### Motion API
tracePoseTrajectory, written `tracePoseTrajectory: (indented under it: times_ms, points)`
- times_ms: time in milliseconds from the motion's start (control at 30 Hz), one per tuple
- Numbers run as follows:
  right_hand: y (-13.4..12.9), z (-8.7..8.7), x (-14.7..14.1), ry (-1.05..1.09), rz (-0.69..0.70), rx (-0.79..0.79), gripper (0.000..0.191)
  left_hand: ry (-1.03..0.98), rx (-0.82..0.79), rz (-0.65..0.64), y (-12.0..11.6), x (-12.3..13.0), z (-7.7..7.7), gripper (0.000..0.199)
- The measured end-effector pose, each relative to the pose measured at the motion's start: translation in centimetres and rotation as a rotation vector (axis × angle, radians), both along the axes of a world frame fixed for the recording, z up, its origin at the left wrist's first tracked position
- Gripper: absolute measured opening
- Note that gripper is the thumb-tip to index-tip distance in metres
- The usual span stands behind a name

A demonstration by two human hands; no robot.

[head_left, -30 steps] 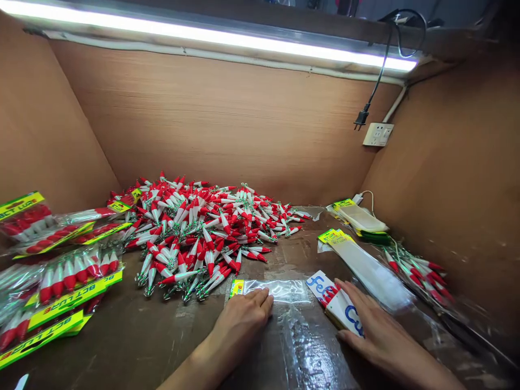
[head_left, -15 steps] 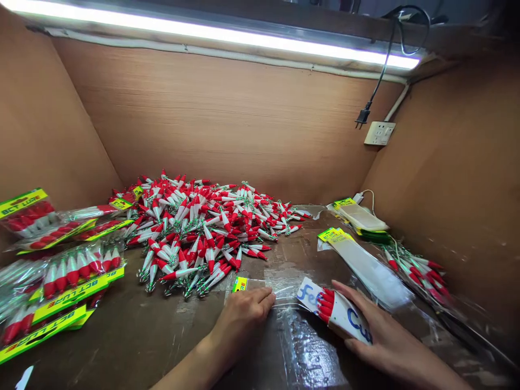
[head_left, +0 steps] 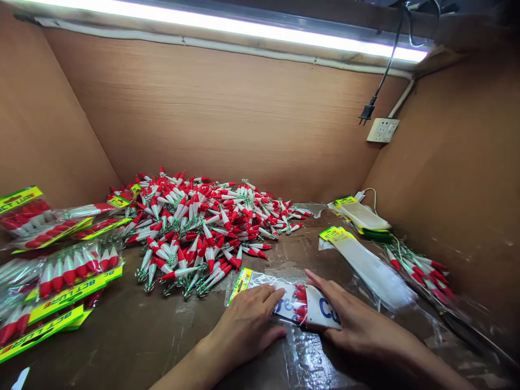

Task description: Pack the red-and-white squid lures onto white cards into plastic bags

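At the left side of the surface (head_left: 162,346), packed bags (head_left: 75,268) lie over one another, with red and white lures inside and yellow-green headers, on which "BCT LURE" can be read. Next to them, towards the middle, there is a large heap (head_left: 203,222) of loose lures, red and white with green at their ends, lying in all directions before the back wall (head_left: 223,108). Nearer to the person, the left hand (head_left: 247,319) rests over the bag (head_left: 260,278), which is clear and has its yellow header at the left. The fingers are on top of it and the thumb is near its lower edge; one cannot tell if the grip is closed on the bag. The bag lies on the surface in front of the heap, and it covers the left part of the holder (head_left: 319,307), which is white with blue writing. Red tips (head_left: 300,304) show in a row across the holder. The right hand (head_left: 351,319) is grasping the holder at its right end, with the fingers along the far side and the thumb at the near side. Further right are two stacks of flat bags, the near stack (head_left: 365,265) and the far stack (head_left: 361,213), and then a small bunch (head_left: 422,273) of lures, close to the right wall (head_left: 455,162)
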State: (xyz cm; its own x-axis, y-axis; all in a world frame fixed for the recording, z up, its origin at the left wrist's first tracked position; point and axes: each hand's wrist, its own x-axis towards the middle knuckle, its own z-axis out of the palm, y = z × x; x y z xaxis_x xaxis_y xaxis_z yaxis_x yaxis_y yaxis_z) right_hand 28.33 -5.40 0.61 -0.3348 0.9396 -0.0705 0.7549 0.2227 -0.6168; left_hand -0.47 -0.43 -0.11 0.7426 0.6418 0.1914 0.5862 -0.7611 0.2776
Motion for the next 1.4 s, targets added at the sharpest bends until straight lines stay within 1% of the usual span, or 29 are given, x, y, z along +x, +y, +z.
tracePoseTrajectory:
  times_ms: [67, 167, 233, 333, 400, 533, 633, 733, 900, 1033, 1100, 1167, 1233, 1300, 1400]
  points:
    - [0.4, 0.2, -0.6, 0.015, 0.034, 0.016, 0.094, 0.001, -0.014, 0.021, -0.4, 0.4, 0.3, 0.063]
    - [0.7, 0.2, -1.4, 0.011, 0.084, 0.025, 0.096, 0.03, -0.021, 0.05, -0.9, 1.1, 0.6, 0.055]
    - [0.8, 0.1, -1.8, -0.009, 0.115, 0.027, 0.097, 0.015, -0.036, 0.06, -1.1, 1.4, 0.5, 0.048]
    - [0.7, -0.2, -2.1, -0.027, 0.125, 0.044, 0.097, -0.096, -0.132, 0.036, -1.0, 1.6, 0.1, 0.025]
    - [0.6, -0.4, -2.1, -0.032, 0.117, 0.045, 0.097, -0.187, -0.215, 0.021, -0.8, 1.7, -0.3, 0.016]
    - [0.6, -0.4, -2.2, -0.017, 0.101, 0.034, 0.099, -0.334, -0.357, 0.03, -0.3, 1.9, -0.4, 0.013]
    - [0.6, -0.5, -2.0, 0.017, 0.1, 0.047, 0.1, -0.419, -0.475, 0.073, -0.2, 1.8, -0.3, 0.006]
    - [0.5, -0.7, -1.7, 0.034, 0.085, 0.053, 0.101, -0.506, -0.541, 0.127, -0.2, 1.5, -0.2, 0.01]
    - [0.4, -1.0, -1.1, 0.047, 0.057, 0.049, 0.102, -0.648, -0.549, 0.235, 0.2, 1.2, -0.6, 0.012]
    - [0.4, -1.2, -1.1, 0.045, 0.064, 0.046, 0.102, -0.776, -0.562, 0.247, 0.5, 1.2, -0.6, 0.016]
    - [0.5, -1.3, -1.3, 0.029, 0.054, 0.061, 0.102, -0.759, -0.518, 0.198, 0.2, 1.4, -0.5, 0.015]
    - [0.6, -1.3, -1.7, 0.013, 0.056, 0.086, 0.103, -0.692, -0.466, 0.091, -0.2, 1.7, -0.4, 0.011]
    - [0.8, -1.2, -2.0, -0.008, 0.083, 0.093, 0.102, -0.638, -0.427, -0.001, -0.5, 1.9, -0.3, 0.013]
    - [0.9, -1.1, -2.1, -0.035, 0.116, 0.087, 0.097, -0.625, -0.4, -0.022, -0.7, 1.9, -0.2, 0.016]
    - [1.1, -0.7, -2.2, -0.07, 0.154, 0.073, 0.09, -0.622, -0.358, 0.014, -0.7, 1.7, -0.2, 0.017]
